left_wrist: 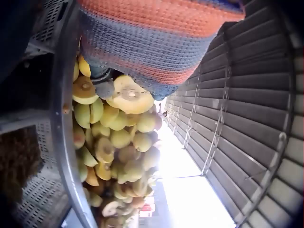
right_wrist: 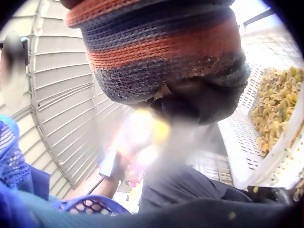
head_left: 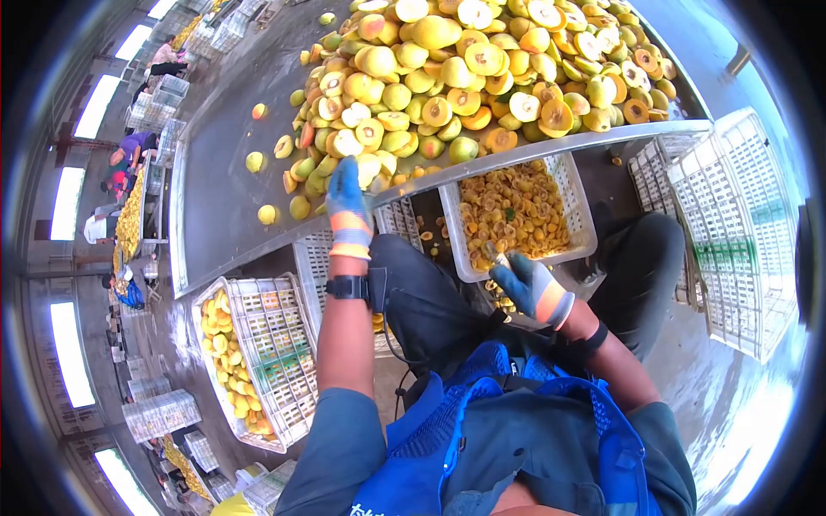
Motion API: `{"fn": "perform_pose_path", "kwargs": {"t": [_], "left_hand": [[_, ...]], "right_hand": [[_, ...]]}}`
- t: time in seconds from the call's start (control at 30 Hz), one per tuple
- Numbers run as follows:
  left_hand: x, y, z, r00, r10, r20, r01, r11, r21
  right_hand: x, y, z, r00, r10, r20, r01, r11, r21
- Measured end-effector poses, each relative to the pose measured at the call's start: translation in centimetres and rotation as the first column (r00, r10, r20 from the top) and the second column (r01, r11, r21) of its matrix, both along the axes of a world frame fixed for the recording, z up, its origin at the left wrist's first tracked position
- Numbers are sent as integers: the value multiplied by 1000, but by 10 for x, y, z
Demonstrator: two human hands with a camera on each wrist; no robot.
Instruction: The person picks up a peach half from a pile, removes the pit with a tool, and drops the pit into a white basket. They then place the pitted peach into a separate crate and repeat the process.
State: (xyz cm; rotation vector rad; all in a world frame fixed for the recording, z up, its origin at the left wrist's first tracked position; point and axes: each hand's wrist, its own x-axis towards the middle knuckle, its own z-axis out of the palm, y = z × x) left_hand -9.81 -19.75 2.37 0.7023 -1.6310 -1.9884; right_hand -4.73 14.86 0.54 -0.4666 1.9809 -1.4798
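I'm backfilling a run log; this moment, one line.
left hand: holding halved fruit at table | right hand: gripping small item, identity unclear, near crate of fruit pieces | table: piled fruit

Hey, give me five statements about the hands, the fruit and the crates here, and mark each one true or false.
1. The left hand and the right hand are both gloved. True.
2. Every fruit in the fruit heap is whole. False: many are cut open, with their centers showing.
3. The right hand is reaching into the fruit heap. False: it is beside the near end of the white crate, below the metal table.
4. The white crate holds yellow pieces. True.
5. The left wrist is bare. False: a black band goes round it.
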Motion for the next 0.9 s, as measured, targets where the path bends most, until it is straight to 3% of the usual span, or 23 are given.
{"fn": "perform_pose_path", "kwargs": {"t": [0.03,0.07,0.1,0.13,0.17,0.23,0.3,0.37,0.4,0.43,0.5,0.6,0.7,0.87,0.9], "left_hand": [[9,0,3,988,-34,-153,79,951,300],[16,18,7,977,-92,-191,106,992,63],[23,31,14,969,-71,-235,143,940,309],[31,47,25,965,-12,-260,156,827,540],[37,56,26,957,-27,-287,198,786,586],[50,79,22,938,-48,-343,281,684,673],[60,107,29,942,-104,-319,303,676,672],[69,132,34,941,-158,-300,323,688,650],[74,144,32,967,-209,-144,250,883,397],[76,150,32,964,-189,-185,257,834,488],[80,160,30,958,-137,-251,272,707,653],[85,169,24,942,-122,-314,317,640,700],[85,175,19,929,-126,-349,339,671,660],[86,187,22,933,-76,-352,293,728,620],[83,190,24,958,-74,-278,231,775,589]], "right_hand": [[0,-5,1,1000,-30,5,31,995,-90],[-1,-10,4,998,-60,12,61,982,-179],[-1,-16,9,998,-62,-6,59,972,-229],[-2,-21,18,997,-69,-20,61,960,-275],[-5,-26,30,996,-83,-38,67,946,-317],[-11,-31,60,996,-68,-51,54,970,-235],[-15,-35,65,973,-54,-225,10,982,-190],[-12,-42,71,991,-81,-107,54,971,-232],[-13,-41,65,990,-47,-131,29,990,-138],[-13,-38,63,993,-19,-113,10,997,-77],[-8,-37,60,986,-82,-146,66,991,-115],[0,-33,52,978,-134,-162,114,985,-132],[4,-26,59,981,-144,-126,138,989,-55],[9,-20,56,969,-104,-223,108,994,7],[9,-19,58,963,-95,-253,103,995,18]]}}
